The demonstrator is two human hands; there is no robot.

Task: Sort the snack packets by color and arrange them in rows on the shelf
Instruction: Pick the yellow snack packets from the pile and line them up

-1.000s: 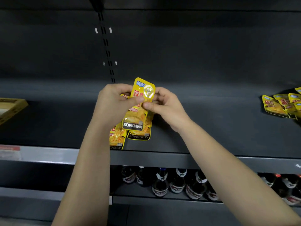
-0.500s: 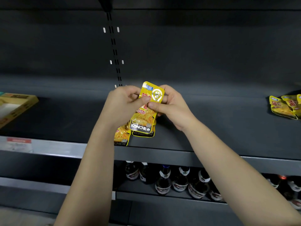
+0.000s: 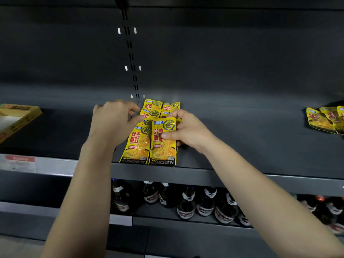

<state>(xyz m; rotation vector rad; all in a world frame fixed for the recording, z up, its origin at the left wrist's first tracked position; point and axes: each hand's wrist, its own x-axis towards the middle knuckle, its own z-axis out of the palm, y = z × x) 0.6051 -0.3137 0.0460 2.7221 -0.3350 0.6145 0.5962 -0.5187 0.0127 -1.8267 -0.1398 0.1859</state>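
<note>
From the head camera, a dark grey shelf (image 3: 242,146) ran across the frame, and two columns of yellow snack packets (image 3: 158,112) lay on it near the middle, running from the back wall toward the front edge, each packet overlapping the one behind it. The frontmost packet of the right column (image 3: 163,146) lay flat with its lower end at the front edge of the shelf, the word KONCHEW readable along its bottom. The right hand (image 3: 188,131) was closed on this packet, thumb pressed on its printed face and fingers curled round its right side. Just beside it, touching along its left side, lay the frontmost packet of the left column (image 3: 136,146), also reaching the front edge. The left hand (image 3: 113,123) hovered at the left of the columns with its fingers loosely spread and slightly blurred; it gripped nothing, though whether it touched the left column could not be told. Well apart, near the right end of the shelf, a small pile of yellow packets (image 3: 325,119) lay overlapped. At the left end sat a yellow cardboard box (image 3: 20,116), tilted. On the shelf below stood a row of dark bottles (image 3: 186,202).
</note>
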